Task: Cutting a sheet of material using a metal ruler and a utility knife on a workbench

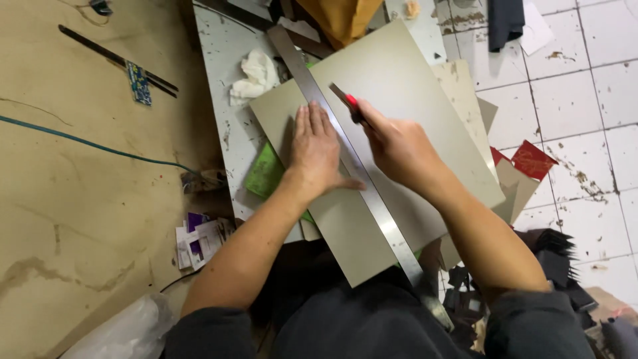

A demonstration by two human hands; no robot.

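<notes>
Hands at work over a large grey-beige sheet of stiff card (405, 100), which lies tilted across a paint-flecked pale workboard (216, 60). Left hand (318, 149) lies flat, fingers together and pointing toward twelve o'clock, palm pressing on the card with its thumb stretched across a long steel straightedge ruler (352, 159). That ruler runs diagonally from eleven o'clock down to five o'clock, right across the sheet. Right hand (399, 149) is just on the ruler's three o'clock side, fist closed tight around a utility knife with a red-and-black handle (347, 101); the knife's tip points toward eleven o'clock and sits against the ruler's edge on the card.

Under the sheet, a green cutting mat (266, 171) peeks out at nine o'clock. A crumpled white rag (254, 76) sits at eleven o'clock of the left hand, on the workboard. More beige card offcuts (465, 83) fan out at two o'clock, and a red card scrap (531, 159) lies at three o'clock on the white tiled floor (585, 86). A blue cable (100, 146) crosses the brown surface at nine o'clock.
</notes>
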